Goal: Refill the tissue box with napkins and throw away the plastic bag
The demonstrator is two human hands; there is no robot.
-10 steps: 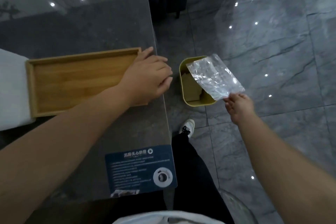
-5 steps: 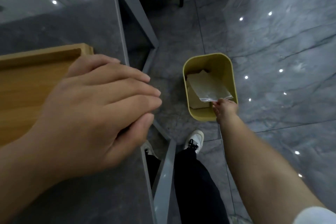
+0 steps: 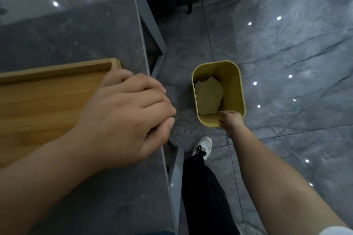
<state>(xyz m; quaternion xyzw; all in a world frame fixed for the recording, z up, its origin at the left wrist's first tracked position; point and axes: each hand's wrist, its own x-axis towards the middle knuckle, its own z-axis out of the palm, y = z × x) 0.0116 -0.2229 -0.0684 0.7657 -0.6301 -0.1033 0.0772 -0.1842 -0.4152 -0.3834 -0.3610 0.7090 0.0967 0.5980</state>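
Observation:
The yellow waste bin [image 3: 241, 91] stands on the floor to the right of the table. The clear plastic bag [image 3: 208, 97] lies crumpled inside it, over some paper. My right hand [image 3: 230, 122] hovers at the bin's near rim, fingers loose, with nothing in it. On the table lies the shallow wooden tissue box [image 3: 47, 97]; its inside shows bare wood. My left hand [image 3: 124, 116] rests palm down on the box's right end, the fingers reaching past the table edge. No napkins are in view.
The grey stone table [image 3: 86, 30] fills the left side, its edge running down the middle. My leg and white shoe [image 3: 203, 147] stand just in front of the bin. Dark furniture legs [image 3: 189, 8] stand at the back, on glossy grey floor tiles [image 3: 286, 53].
My right hand lowered the plastic bag into the bin and let it go; the bag now lies inside. The left hand stayed on the wooden box while my head moved closer.

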